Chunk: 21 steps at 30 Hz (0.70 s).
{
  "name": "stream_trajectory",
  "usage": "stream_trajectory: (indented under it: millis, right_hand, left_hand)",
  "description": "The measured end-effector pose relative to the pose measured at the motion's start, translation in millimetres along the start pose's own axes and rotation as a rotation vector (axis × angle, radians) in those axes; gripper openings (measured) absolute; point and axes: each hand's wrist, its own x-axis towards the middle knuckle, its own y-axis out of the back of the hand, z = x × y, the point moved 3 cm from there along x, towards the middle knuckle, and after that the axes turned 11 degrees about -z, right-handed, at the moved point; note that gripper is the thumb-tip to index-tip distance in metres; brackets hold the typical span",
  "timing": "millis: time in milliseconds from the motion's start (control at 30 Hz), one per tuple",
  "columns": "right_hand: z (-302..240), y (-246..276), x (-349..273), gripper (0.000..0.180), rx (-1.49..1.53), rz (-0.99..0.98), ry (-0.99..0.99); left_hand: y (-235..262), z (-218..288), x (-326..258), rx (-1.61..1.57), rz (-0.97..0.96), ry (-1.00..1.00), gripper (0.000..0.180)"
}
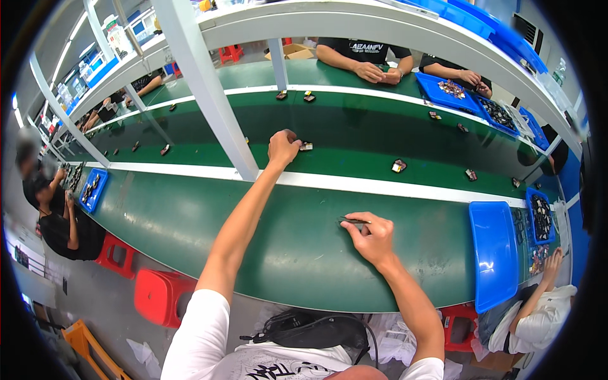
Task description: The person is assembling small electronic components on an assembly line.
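My left hand [282, 149] reaches past the white rail onto the dark green belt. Its fingers are closed at the edge of a small dark part with a pale label [306, 145], seemingly pinching it; the fingertips are partly hidden. Above the near green worktop, my right hand [372, 237] grips a pair of thin dark tweezers [356, 221], whose tips point left. Further right along the belt lie another labelled small part [398, 166] and a similar dark one [470, 175].
A white post [212, 95] rises left of my left forearm, and a shelf beam [354, 19] crosses overhead. At right on the worktop lies a blue tray [493, 253]. Co-workers' hands [373, 73] work across the belt. Red stools [161, 297] stand by the near edge.
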Motion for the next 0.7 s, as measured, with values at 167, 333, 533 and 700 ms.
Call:
stream_trajectory:
  millis: [167,333,533,700]
  right_hand:
    - [5.4,8.9,-0.7,0.014,0.003,0.038,-0.002]
    - [14.5,12.6,-4.5,0.012,0.005,0.027,0.009]
    - [11.0,9.0,-2.6,0.011,0.036,0.002,0.026]
    - [13.7,9.3,-7.8,0.013,0.102,0.01,-0.094]
  left_hand:
    - [-21.1,-16.6,39.4,0.025,-0.248,0.217,0.029]
    - [-15.1,6.3,25.2,-0.162,-0.302,0.177,0.017]
    - [0.0,20.2,-8.4,-0.15,-0.164,-0.032,0.013]
    - [3.3,61.9,-80.2,-0.446,-0.338,-0.035,0.016]
